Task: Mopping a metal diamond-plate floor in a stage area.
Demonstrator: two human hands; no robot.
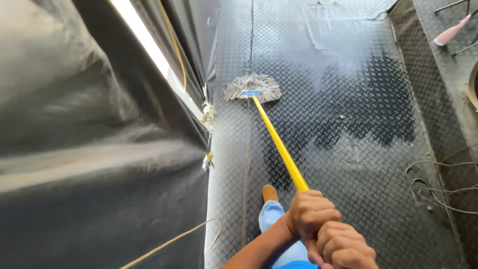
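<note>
A mop with a grey string head [253, 86] and a blue clamp rests on the dark diamond-plate floor [348, 164] close to the black sheeting. Its yellow handle [280, 145] slants down towards me. My left hand [311, 213] is closed around the handle higher up. Just below it, at the handle's near end, my right hand [346, 246] is closed around it too, touching the left hand. My brown shoe [270, 193] and light blue trouser leg show just left of the hands.
Black plastic sheeting [99, 149] walls off the whole left side, with a yellow rope [175, 50] along it. Darker wet patches [378, 104] mark the floor. Loose grey cables [438, 184] lie at the right. A pink object [450, 32] and metal legs sit top right.
</note>
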